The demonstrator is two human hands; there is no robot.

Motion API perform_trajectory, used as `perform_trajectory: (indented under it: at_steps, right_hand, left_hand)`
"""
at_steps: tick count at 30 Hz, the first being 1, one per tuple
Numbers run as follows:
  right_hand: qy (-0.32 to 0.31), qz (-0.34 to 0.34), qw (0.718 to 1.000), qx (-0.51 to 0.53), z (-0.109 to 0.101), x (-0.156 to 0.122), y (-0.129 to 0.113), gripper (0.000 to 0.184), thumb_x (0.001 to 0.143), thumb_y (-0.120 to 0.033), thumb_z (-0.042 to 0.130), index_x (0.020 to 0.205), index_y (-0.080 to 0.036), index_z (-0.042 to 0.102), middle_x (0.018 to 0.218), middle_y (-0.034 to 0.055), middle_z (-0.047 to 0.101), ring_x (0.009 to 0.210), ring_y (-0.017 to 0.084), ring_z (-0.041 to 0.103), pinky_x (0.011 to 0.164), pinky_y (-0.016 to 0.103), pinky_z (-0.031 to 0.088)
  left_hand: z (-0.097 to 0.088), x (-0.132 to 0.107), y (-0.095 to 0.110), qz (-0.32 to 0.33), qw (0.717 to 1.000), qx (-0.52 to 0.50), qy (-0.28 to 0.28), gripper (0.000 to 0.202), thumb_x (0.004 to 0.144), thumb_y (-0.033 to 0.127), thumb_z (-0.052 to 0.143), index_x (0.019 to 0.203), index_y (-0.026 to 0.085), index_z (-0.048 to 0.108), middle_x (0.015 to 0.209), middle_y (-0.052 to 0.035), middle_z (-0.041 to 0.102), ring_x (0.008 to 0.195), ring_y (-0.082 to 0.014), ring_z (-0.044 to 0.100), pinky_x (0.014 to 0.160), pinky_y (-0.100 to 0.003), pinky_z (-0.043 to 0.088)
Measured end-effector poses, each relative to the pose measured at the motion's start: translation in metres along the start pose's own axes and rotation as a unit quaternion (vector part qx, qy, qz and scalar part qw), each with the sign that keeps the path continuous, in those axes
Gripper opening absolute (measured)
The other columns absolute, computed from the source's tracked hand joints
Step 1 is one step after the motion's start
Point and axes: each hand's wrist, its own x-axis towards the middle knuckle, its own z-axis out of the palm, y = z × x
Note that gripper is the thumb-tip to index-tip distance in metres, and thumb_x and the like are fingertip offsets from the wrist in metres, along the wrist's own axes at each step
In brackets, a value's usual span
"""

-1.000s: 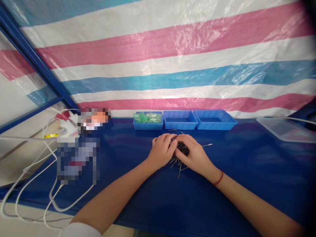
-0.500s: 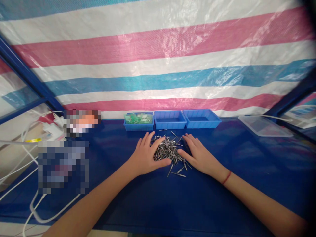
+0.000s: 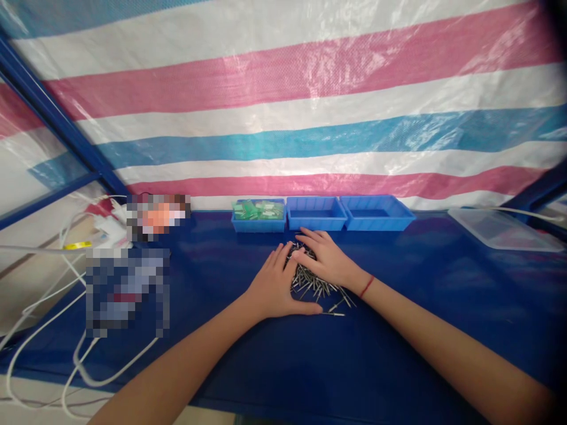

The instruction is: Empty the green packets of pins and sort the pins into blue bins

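A heap of metal pop rivets [image 3: 310,280] lies on the blue table [image 3: 283,366], partly covered by both hands. My left hand [image 3: 279,286] rests along the heap's left side, its thumb stretched toward a loose rivet [image 3: 334,314] at the near edge. Over the far right part of the heap is my right hand [image 3: 325,257], palm down with fingers extended to the left. Its thumb comes close to the left fingers. Both hands are open, cupped around the pile rather than gripping it.
Behind the heap stand three blue bins in a row: the left bin [image 3: 259,225] holds green and clear pieces, the middle bin [image 3: 316,223] and right bin [image 3: 378,221] show bare insides. A clear plastic lid [image 3: 505,230] lies at right. White cables [image 3: 80,366] and blurred items are at left.
My right hand has moved left and over the heap, closer to my left hand. The left thumb has come to the near loose rivet. The view has shifted slightly.
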Motion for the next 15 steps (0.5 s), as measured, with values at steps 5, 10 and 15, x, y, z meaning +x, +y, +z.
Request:
perform_trajectory:
  at_steps: [5,10,15]
  right_hand:
    - [0.005,-0.026,0.999,-0.034,-0.001,0.007,-0.002,0.046,0.092,-0.047,0.047,0.117,-0.011,0.064,0.114,0.018,0.065,0.114,0.031,0.053,0.097,0.051,0.042]
    - [0.012,0.001,1.0,-0.014,-0.003,-0.004,-0.003,0.044,0.092,-0.047,0.048,0.12,-0.015,0.062,0.11,0.0159,0.062,0.108,0.03,0.053,0.094,0.05,0.046]
    - [-0.015,0.003,1.0,0.024,-0.01,-0.026,-0.001,0.047,0.092,-0.048,0.049,0.124,-0.016,0.057,0.121,0.0164,0.056,0.117,0.03,0.051,0.101,0.051,0.043]
  left_hand:
    - [0.002,-0.003,0.0,-0.004,1.0,0.004,0.006,0.12,0.062,0.083,0.055,0.147,0.005,0.025,0.154,-0.0263,0.023,0.144,-0.0405,0.015,0.115,-0.057,0.018]
    - [0.002,-0.004,-0.001,0.002,1.0,-0.01,0.013,0.115,0.062,0.08,0.059,0.148,0.012,0.026,0.154,-0.0223,0.024,0.144,-0.0407,0.015,0.115,-0.06,0.017]
    - [0.0,-0.001,-0.001,0.015,0.999,-0.021,0.024,0.107,0.065,0.067,0.069,0.149,0.019,0.024,0.155,-0.0195,0.024,0.144,-0.0412,0.017,0.114,-0.061,0.02]
